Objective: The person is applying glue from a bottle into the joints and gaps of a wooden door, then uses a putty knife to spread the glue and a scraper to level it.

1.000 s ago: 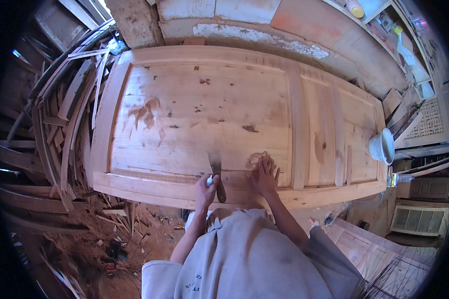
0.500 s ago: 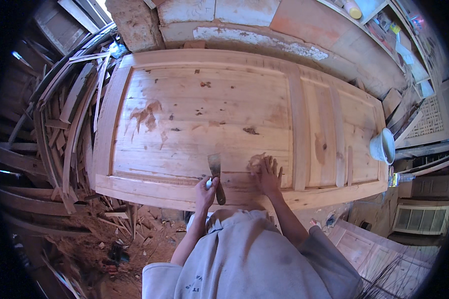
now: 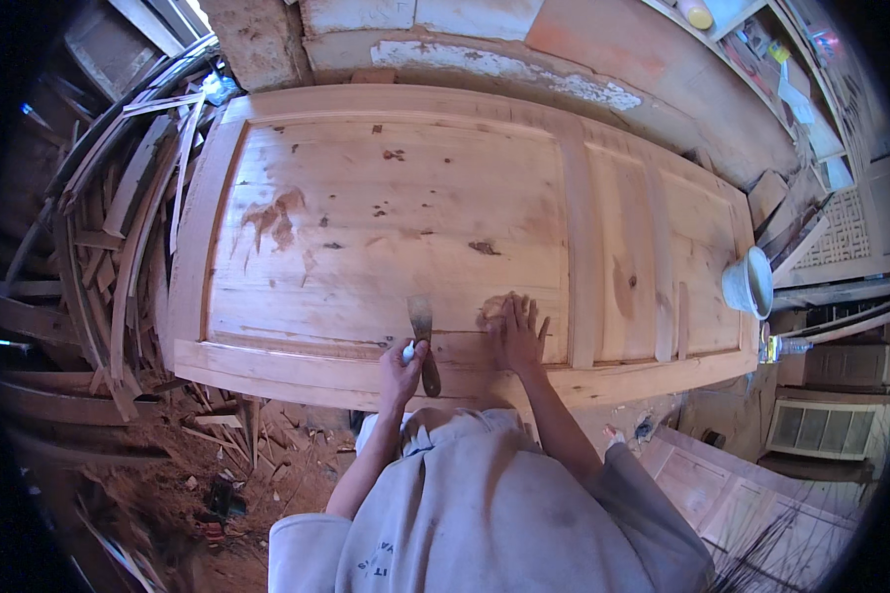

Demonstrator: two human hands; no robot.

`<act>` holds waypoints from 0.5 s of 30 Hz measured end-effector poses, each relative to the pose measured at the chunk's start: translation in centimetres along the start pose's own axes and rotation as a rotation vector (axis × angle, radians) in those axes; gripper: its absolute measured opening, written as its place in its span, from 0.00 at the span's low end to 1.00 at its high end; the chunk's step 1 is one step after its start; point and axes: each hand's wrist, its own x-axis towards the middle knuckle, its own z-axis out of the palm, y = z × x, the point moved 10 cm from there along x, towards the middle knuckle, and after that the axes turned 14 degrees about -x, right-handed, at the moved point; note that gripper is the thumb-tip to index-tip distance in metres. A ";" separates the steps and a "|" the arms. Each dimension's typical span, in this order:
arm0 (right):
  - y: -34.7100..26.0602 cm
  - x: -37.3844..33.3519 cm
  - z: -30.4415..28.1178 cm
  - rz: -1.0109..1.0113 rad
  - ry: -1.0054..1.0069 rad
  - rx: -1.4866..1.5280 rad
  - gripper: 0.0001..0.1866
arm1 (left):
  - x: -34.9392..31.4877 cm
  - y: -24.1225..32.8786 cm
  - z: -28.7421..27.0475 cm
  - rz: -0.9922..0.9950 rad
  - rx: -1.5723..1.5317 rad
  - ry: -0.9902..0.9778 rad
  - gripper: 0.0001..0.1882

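Note:
A large pale wooden door (image 3: pixel 396 212), with recessed panels, lies flat in front of me. My left hand (image 3: pixel 400 374) is closed around a putty knife (image 3: pixel 422 321) at the door's near edge, its broad blade pointing away from me. A small white object (image 3: pixel 408 351) shows at that hand's fingers; its kind is unclear. My right hand (image 3: pixel 519 341) rests on the large panel, fingers stretched and spread. Beside its fingertips is a brown smeared patch (image 3: pixel 490 312). Another brown smear (image 3: pixel 275 219) marks the panel's left part, and dark knots dot the wood.
A pale bucket (image 3: pixel 747 284) stands at the door's right end. Wood offcuts (image 3: pixel 119 257) are piled on the left. Wood scraps and dust cover the floor (image 3: pixel 168 465) at lower left. A block wall (image 3: pixel 445 59) runs behind the door, and more panelled doors (image 3: pixel 702 484) lie at lower right.
The whole view has shifted slightly, so the door sits a little further left and higher. My left hand with the putty knife has edged right along the door; my right hand stays near the patch.

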 end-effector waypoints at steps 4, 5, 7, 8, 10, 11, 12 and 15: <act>0.2 -1.2 -0.6 0.083 -0.031 0.139 0.47 | -0.7 0.8 -0.2 -0.005 0.092 -0.010 0.17; 0.3 -1.6 0.3 0.121 -0.111 0.165 0.48 | -0.5 0.7 -0.3 0.000 0.092 -0.001 0.17; -0.4 -1.3 0.0 0.101 -0.078 0.183 0.48 | -0.4 0.0 0.0 -0.038 0.083 0.010 0.17; -0.8 -0.9 -0.3 0.078 -0.043 0.206 0.49 | -0.2 -0.2 0.2 -0.040 0.079 0.005 0.17; -1.1 -0.5 0.0 0.069 -0.074 0.189 0.49 | -0.1 0.4 0.1 -0.012 0.052 -0.015 0.17; -1.4 -0.6 -0.1 0.053 -0.088 0.173 0.50 | -0.4 0.4 0.0 0.003 0.072 -0.017 0.18; -1.5 -1.0 -0.5 0.049 -0.080 0.176 0.50 | -0.5 0.6 -0.4 0.010 0.074 -0.012 0.18; -1.1 -1.1 0.5 -0.020 -0.147 0.120 0.49 | -0.3 0.7 -0.1 0.007 0.115 -0.005 0.18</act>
